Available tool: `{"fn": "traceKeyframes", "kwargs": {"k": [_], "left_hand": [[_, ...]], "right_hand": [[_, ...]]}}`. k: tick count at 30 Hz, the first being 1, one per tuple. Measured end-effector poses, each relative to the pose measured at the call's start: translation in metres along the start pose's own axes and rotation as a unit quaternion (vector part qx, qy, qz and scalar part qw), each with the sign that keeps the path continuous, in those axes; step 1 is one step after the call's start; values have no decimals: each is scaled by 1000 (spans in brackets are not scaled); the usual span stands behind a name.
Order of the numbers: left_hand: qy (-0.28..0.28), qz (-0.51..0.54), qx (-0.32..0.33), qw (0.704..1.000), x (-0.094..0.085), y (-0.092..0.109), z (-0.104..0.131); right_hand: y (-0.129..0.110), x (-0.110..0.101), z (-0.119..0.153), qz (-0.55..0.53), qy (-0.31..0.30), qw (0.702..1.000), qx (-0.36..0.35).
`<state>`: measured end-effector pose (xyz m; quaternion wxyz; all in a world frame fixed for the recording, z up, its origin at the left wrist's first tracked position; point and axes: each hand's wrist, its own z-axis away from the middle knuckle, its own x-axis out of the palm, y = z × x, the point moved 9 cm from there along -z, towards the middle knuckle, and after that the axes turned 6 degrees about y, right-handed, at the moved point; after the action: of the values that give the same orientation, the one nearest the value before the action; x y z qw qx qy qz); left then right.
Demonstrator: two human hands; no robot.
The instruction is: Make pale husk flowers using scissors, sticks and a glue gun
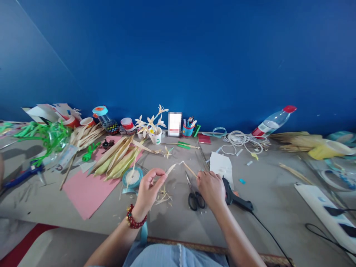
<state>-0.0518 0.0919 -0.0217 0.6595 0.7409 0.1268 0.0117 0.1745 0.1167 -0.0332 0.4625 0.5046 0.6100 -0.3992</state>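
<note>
My left hand (150,187), with a red bead bracelet at the wrist, pinches a pale pointed strip of corn husk (170,170). My right hand (211,187) is closed around a thin tan stick (190,170), its fingertips turned down. The stick's white tip points at the husk strip; whether they touch is hard to tell. Below, black-handled scissors (196,201) lie on the table between my hands. A black glue gun (239,200) rests beside my right hand. Left of my left hand sits a blue ribbon spool (132,178), and husk scraps (164,198) lie just right of it.
Corn husks (118,159) lie over pink paper (86,193) on the left. Husk flowers (150,122) stand in a paper cup (155,137). A pen holder (188,129), white cable (239,139) and tilted bottle (274,122) line the wall. At right is a power strip (324,211).
</note>
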Motion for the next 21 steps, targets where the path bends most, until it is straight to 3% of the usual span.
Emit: {"fn": "traceKeyframes", "kwargs": {"k": [3, 5, 8, 11, 15, 21], "left_hand": [[-21, -13, -5, 1000, 7, 3, 2], [-26, -13, -5, 1000, 10, 5, 2], [-35, -18, 8, 999, 14, 10, 3], [-58, -31, 45, 997, 23, 22, 6], [-95, -38, 80, 992, 36, 38, 13], [-111, -60, 108, 986, 41, 50, 19]], "right_hand": [[7, -8, 1, -38, 3, 999, 35], [6, -17, 5, -139, 4, 989, 46], [-12, -30, 15, -342, -8, 939, 18], [-36, -35, 25, -454, -59, 889, 5], [-54, -36, 29, -486, -83, 870, -5], [-52, -25, 29, -487, -93, 869, 9]]}}
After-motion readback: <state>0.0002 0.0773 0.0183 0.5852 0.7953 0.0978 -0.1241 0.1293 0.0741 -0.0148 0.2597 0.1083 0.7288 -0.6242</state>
